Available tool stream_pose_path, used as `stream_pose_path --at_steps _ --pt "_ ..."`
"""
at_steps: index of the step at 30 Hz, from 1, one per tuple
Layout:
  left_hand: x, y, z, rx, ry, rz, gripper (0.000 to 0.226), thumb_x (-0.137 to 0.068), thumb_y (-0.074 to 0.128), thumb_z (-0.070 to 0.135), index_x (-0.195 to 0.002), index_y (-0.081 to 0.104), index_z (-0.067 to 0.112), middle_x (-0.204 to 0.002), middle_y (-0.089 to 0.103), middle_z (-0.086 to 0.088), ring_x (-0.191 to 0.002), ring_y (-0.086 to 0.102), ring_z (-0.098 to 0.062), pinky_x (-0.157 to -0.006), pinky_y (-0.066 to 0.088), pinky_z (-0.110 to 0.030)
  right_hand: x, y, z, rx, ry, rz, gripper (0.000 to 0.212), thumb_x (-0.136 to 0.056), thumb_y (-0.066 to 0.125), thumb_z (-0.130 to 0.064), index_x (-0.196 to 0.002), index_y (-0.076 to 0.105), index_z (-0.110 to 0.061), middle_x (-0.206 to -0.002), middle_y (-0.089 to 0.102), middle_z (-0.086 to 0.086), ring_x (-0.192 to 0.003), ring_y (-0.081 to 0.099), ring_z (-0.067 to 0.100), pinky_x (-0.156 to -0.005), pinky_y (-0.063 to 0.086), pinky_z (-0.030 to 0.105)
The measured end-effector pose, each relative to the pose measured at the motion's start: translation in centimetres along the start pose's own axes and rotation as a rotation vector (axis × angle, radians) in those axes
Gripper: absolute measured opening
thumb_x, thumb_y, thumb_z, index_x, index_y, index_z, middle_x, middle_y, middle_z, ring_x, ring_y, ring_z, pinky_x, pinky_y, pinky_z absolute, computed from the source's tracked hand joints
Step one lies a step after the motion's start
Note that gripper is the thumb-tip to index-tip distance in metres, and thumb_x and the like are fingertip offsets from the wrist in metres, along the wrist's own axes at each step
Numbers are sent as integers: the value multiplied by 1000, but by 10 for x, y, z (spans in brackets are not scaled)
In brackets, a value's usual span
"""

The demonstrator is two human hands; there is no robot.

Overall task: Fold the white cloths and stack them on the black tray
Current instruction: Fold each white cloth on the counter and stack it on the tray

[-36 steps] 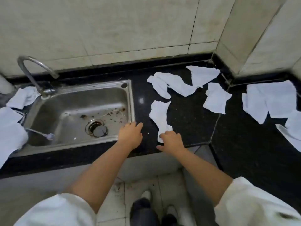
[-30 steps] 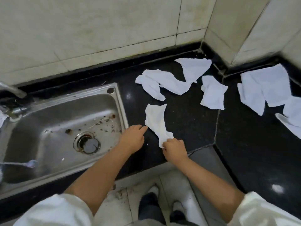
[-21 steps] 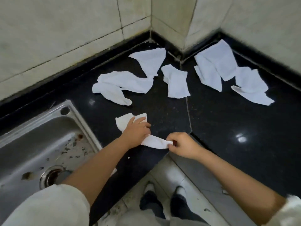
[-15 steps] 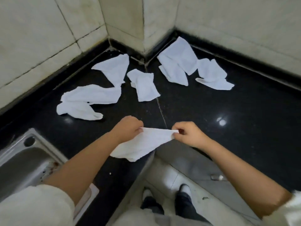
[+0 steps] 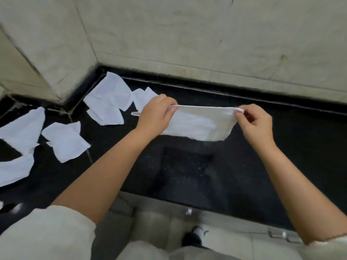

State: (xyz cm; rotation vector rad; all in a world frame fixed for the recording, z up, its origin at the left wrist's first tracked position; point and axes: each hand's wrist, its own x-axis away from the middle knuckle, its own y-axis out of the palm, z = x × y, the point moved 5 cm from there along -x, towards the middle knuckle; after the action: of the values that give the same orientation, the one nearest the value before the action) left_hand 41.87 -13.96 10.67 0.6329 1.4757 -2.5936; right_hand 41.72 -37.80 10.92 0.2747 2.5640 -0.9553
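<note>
Pale tiled walls (image 5: 187, 34) meet the black counter (image 5: 187, 175) you lean over. Loose white cloths (image 5: 107, 102) lie scattered on it to the left of your grip, well apart from the one you hold. That white cloth (image 5: 199, 124) hangs stretched between your hands, above the counter. Your left hand (image 5: 155, 113) pinches its left top corner; your right hand (image 5: 255, 121) pinches the right one between thumb and forefinger. A darker rectangle below the cloth may be the black tray, though it is hard to tell.
</note>
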Motion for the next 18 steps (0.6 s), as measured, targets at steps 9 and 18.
stream_pose_path --at_steps 9,18 --pt "64 134 27 -38 135 -562 29 -91 45 19 -91 69 3 -89 68 -14 -86 64 -31 -73 56 -41 71 -8 124 196 114 -527 21 -70 52 -11 -71 67 4 -71 66 20 -63 53 13 -60 34 19" --pt "117 179 10 -76 12 -1176 23 -96 46 17 -108 63 7 -113 63 -6 -103 57 -18 -85 41 -24 156 19 154 455 311 -1212 43 -84 49 -7 -49 33 -26 -59 37 -9 -63 46 16 -55 34 23"
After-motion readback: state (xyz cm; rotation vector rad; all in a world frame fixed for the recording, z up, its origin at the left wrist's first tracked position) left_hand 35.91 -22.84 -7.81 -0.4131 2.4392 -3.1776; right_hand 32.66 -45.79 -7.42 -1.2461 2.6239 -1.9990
